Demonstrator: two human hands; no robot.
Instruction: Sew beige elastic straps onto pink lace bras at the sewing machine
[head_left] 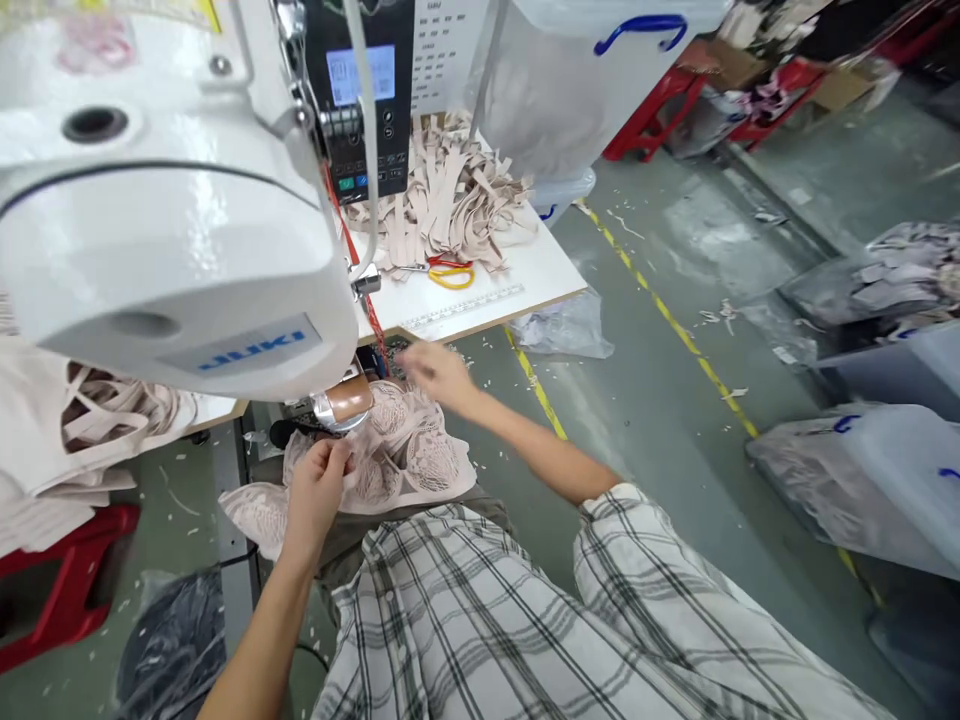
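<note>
A white sewing machine [172,250] fills the upper left. Beneath its head, pale pink lace bra pieces [435,462] lie over my lap and hang down to the left. My left hand [321,478] pinches the edge of the lace just below the machine's metal and brown part [346,400]. To the right of that part, my right hand [435,372] is raised above the lace near the table edge, its fingertips blurred; whether it holds anything does not show. A red cord [371,315] runs down beside the machine head.
On the white table [525,290] lie beige strips [457,200] and yellow-handled scissors [451,274]. A control panel [367,95] stands behind. Plastic bins [892,470] sit on the floor at right, a red stool [67,585] at lower left, more fabric [45,440] at left.
</note>
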